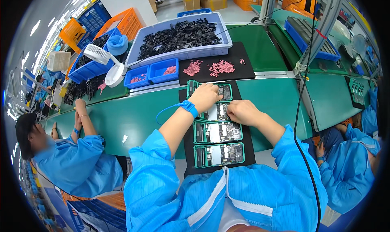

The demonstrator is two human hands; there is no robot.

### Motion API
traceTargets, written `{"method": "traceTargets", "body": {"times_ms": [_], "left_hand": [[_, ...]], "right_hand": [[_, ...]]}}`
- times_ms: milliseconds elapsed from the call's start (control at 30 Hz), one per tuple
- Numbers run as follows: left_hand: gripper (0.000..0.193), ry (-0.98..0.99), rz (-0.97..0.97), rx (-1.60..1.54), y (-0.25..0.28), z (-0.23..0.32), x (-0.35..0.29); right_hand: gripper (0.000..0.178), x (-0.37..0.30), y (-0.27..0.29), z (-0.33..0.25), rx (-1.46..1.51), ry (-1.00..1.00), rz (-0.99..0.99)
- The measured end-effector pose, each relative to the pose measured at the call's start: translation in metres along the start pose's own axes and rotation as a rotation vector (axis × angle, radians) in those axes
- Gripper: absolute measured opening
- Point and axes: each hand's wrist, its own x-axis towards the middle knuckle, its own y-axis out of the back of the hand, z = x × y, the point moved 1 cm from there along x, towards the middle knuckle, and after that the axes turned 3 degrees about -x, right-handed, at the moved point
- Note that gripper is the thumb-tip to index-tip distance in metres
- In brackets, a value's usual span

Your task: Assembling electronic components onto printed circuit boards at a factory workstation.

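A black mat [187, 131] lies on the green belt in front of me with several green-framed circuit assemblies in a column. My left hand [204, 97], with a blue wrist strap [189, 107] and coiled cord, rests on the top assembly [224, 91]. My right hand [242, 112] presses on the second assembly [216, 111], fingers curled. Two more assemblies [218, 132] [219, 154] lie nearer to me, untouched. What is under my fingers is hidden.
A second black mat [243, 71] behind holds piles of small pink parts [220, 67]. A grey bin of black plastic parts [180, 35], two small blue trays [151, 74] and a white desk fan [106, 61] stand at the back. Co-workers in blue sit left [77, 159] and right [349, 167]. A black cable [302, 110] hangs at my right.
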Motion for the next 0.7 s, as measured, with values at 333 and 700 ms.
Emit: {"method": "traceTargets", "body": {"times_ms": [333, 700], "left_hand": [[0.018, 0.077, -0.029, 0.003, -0.001, 0.004, -0.002], [0.028, 0.156, 0.071, -0.136, -0.009, -0.002, 0.003]], "right_hand": [[0.009, 0.003, 0.007, -0.006, -0.057, 0.006, -0.066], [0.011, -0.001, 0.003, -0.003, 0.001, 0.074, 0.055]]}}
